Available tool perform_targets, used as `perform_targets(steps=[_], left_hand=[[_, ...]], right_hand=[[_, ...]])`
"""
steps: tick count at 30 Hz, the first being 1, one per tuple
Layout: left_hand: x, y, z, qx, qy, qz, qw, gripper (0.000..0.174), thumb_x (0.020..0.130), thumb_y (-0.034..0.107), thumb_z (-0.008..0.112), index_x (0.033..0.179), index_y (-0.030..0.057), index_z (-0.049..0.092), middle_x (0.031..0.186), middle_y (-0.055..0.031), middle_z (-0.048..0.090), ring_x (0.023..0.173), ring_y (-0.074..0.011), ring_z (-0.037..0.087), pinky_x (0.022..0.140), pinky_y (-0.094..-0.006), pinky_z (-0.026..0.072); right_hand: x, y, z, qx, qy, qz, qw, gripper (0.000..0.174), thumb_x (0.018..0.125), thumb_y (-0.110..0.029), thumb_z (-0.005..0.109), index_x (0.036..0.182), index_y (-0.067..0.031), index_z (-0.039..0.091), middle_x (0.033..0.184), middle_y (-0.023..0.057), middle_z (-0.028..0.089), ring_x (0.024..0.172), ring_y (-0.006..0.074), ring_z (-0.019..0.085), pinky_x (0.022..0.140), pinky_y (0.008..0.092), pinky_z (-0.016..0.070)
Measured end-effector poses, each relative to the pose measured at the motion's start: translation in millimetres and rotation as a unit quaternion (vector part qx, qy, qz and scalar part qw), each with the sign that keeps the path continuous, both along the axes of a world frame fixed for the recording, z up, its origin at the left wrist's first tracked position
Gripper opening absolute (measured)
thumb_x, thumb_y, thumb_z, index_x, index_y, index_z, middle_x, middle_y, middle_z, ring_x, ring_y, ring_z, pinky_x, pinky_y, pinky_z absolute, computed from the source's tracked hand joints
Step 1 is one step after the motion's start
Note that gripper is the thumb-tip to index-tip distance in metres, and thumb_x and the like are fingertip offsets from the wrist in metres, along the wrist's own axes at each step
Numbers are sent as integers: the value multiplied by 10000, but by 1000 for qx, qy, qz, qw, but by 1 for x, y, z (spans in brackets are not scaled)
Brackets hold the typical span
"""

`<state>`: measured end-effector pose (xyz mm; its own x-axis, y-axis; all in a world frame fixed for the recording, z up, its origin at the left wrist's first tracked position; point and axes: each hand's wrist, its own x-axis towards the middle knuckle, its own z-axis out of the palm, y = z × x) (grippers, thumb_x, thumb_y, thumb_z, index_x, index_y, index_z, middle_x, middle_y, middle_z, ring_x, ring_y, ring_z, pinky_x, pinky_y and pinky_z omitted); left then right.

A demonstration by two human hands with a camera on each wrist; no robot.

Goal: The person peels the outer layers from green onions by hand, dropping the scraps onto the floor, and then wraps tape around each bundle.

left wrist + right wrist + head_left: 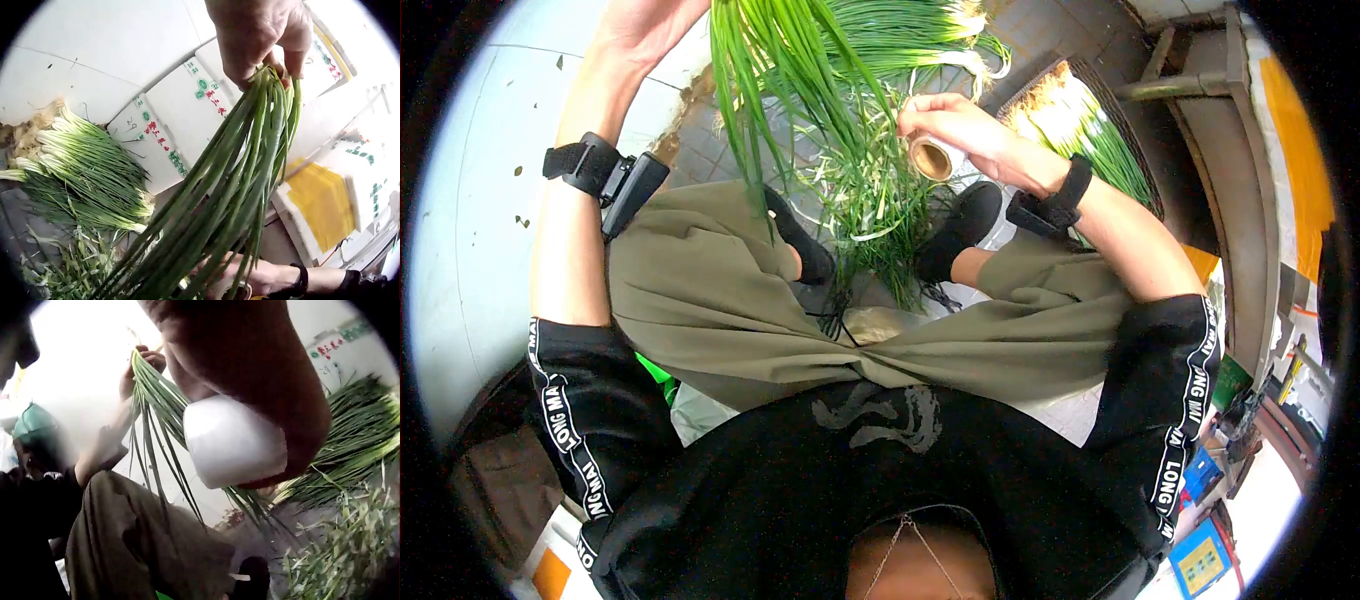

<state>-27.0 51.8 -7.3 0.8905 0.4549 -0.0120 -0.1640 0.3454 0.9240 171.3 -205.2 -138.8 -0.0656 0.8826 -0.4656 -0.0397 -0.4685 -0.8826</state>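
In the head view the left hand (650,25) is raised at the top, beside a bunch of long green onions (785,80). The left wrist view shows that hand (265,37) gripping the bunch (244,144) at its upper end, leaves hanging down and fanned out. The right hand (960,130) holds a white roll with a brown core (930,158), to the right of the hanging leaves. Close up in the right wrist view, the roll (234,444) sits under the right hand (256,381); its fingertips are largely hidden there.
Loose leaves and trimmings (875,200) lie between the two shoes. More green onions with white ends (94,162) lie on the floor near white boxes (187,100). A dark basket of green onions (1090,130) stands at the right, by a wooden frame (1190,88).
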Motion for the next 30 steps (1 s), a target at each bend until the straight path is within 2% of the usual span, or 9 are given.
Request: perform_targets(steps=[3,6,10,17,19,21,22,23,30], left_hand=[[8,-8,-7,55,-15,-4,998,283,983,158,633,1211,-9,618,1035,-78,665,836,-123,651,665,-219,563],[15,-16,-8,38,-14,-32,999,286,978,181,649,1190,-9,621,1013,-75,671,842,-126,667,672,-218,584],[23,-16,-15,22,-24,-86,996,272,985,165,635,1185,-19,610,981,-70,680,754,-117,670,613,-189,578],[29,-7,-14,-11,-59,-116,991,290,989,140,620,1227,-20,573,1031,-99,664,810,-160,667,680,-227,599],[22,-17,9,7,-99,68,993,291,996,161,613,1223,-17,575,1065,-109,650,915,-187,653,813,-290,593],[15,-11,17,26,-88,45,995,285,999,165,611,1221,-10,578,1088,-118,645,985,-201,640,903,-334,566],[13,-9,17,15,-89,67,994,278,1006,166,599,1219,-10,581,1078,-113,648,952,-191,644,858,-317,571],[11,-9,17,3,-89,90,992,271,1013,167,586,1218,-10,583,1068,-109,651,920,-181,647,813,-300,576],[-11,28,7,-7,-101,104,989,263,1033,182,547,1183,-28,595,977,-95,666,753,-144,613,678,-252,543]], right_hand=[[0,3,-1,-106,20,-52,993,118,886,-194,665,893,-77,686,871,-15,639,839,79,596,783,227,466],[-5,1,-3,-115,55,-53,990,128,818,-187,715,746,-86,682,702,-13,636,619,95,595,533,256,454],[-1,-2,-5,-184,81,-45,979,142,871,-212,694,871,-70,698,879,5,678,815,103,637,686,274,516],[-9,-25,-42,-232,89,-84,965,191,895,-236,666,915,-48,695,843,34,678,777,116,632,663,263,499],[5,-49,-86,-32,222,-58,973,149,843,-183,717,841,-36,692,707,43,669,571,162,633,503,303,489],[22,-47,-112,-22,104,10,994,161,827,-183,708,811,-22,708,703,80,681,664,160,652,580,295,493],[12,-27,-59,-164,-208,107,958,267,813,-216,653,916,17,734,787,64,691,721,157,624,665,335,509],[20,-25,-70,-113,-295,104,943,249,805,-221,664,908,-8,740,780,108,713,736,207,670,693,358,535],[27,-45,-59,4,-536,284,795,466,803,-139,637,1268,-114,609,912,199,716,851,383,709,751,492,568]])
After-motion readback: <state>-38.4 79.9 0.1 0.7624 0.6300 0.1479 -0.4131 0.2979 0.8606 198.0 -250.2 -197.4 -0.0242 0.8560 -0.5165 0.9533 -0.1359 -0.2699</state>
